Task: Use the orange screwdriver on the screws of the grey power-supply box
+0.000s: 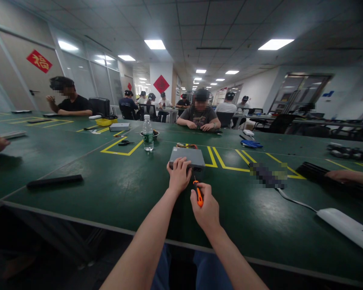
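A grey metal power supply unit [193,156] lies on the green table, colored wires [186,146] at its far side. My left hand [179,175] grips its near left part, fingers curled over the top edge. In my right hand [208,206] is a screwdriver [199,195] with an orange and black handle. Its thin tip points up and away, close to the unit's near face; whether it touches cannot be made out. A clear water bottle [148,135] stands beyond the unit to the left.
A black bar [55,181] lies at left. To the right are a blurred dark object [268,175], a white power strip [347,229] with its cable, and another person's hand [340,176]. Blue gloves [251,143] lie farther back. A person [201,112] sits opposite.
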Demonstrator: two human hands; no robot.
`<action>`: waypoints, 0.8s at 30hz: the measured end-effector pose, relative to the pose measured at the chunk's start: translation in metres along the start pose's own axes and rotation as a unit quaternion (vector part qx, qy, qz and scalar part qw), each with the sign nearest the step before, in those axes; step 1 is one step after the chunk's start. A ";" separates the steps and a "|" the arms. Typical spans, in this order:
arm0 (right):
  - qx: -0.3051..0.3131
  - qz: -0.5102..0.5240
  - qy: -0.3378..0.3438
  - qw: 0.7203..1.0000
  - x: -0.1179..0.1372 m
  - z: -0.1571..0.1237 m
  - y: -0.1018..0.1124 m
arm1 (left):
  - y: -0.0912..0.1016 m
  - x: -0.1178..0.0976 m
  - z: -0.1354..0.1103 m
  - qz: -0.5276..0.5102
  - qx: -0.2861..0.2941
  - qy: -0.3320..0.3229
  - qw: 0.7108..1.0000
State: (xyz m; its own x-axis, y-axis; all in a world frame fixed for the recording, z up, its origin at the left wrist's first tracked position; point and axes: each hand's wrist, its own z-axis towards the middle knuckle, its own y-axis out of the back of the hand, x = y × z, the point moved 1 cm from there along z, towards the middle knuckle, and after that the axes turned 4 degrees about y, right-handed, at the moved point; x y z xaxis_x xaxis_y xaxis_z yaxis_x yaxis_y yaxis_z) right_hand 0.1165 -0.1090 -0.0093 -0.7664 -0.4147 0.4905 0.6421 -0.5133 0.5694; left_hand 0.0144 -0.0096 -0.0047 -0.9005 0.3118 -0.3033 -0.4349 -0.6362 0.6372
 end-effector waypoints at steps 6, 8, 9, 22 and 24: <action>-0.001 -0.055 0.101 0.993 0.000 0.001 -0.001 | 0.002 -0.001 0.000 -0.005 -0.003 -0.002 1.000; -0.005 -0.042 0.093 0.995 0.001 0.002 0.000 | 0.001 -0.001 0.000 -0.004 -0.004 -0.001 1.000; -0.011 -0.029 0.078 0.997 0.001 0.002 0.001 | 0.001 -0.001 0.000 -0.004 -0.004 -0.001 1.000; 0.023 -0.075 0.101 0.992 0.000 0.001 0.000 | -0.001 0.000 0.000 -0.003 -0.005 0.005 1.000; 0.012 -0.045 0.092 0.995 0.002 0.003 0.002 | -0.001 0.000 0.000 -0.001 -0.003 0.005 1.000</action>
State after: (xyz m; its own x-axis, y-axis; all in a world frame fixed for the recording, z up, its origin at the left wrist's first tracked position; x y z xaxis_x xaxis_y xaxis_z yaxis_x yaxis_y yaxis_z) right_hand 0.1164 -0.1089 -0.0053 -0.8096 -0.4987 0.3096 0.5692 -0.5379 0.6218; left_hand 0.0148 -0.0085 -0.0053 -0.8999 0.3062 -0.3104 -0.4360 -0.6395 0.6333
